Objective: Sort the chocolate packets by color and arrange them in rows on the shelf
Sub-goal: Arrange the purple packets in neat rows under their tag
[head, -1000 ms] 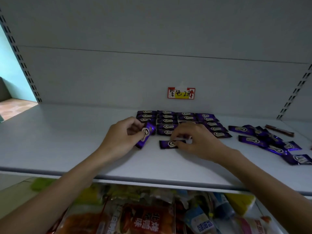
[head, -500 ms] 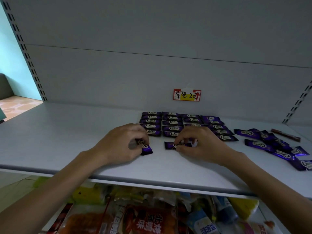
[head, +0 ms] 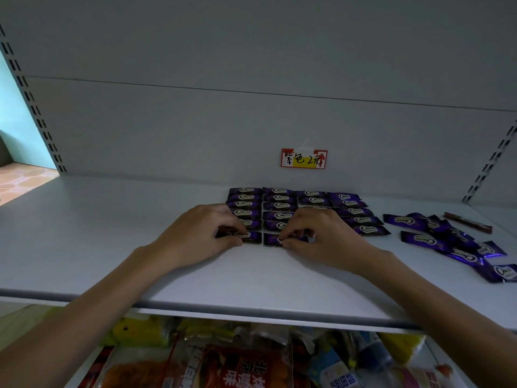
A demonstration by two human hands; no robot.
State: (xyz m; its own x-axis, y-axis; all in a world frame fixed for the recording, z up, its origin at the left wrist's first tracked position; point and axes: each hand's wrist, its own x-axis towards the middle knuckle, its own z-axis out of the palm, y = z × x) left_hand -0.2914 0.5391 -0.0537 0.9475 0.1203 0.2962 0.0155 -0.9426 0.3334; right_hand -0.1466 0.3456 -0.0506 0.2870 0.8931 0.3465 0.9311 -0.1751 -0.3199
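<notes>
Purple chocolate packets lie in neat rows (head: 280,206) at the back middle of the white shelf (head: 112,247). My left hand (head: 195,236) pinches a purple packet (head: 251,237) lying flat at the front of the left column. My right hand (head: 321,236) pinches another purple packet (head: 272,240) flat at the front of the second column. A loose pile of purple packets (head: 453,242) lies to the right.
A red-brown packet (head: 467,222) lies at the far right back. A red and yellow price label (head: 304,158) is stuck on the back panel. Below the shelf's front edge (head: 251,310), a lower shelf holds assorted snack bags (head: 223,365).
My left hand turned its tilted packet flat and set it at the front of the left column. My right hand slid its packet back toward the rows.
</notes>
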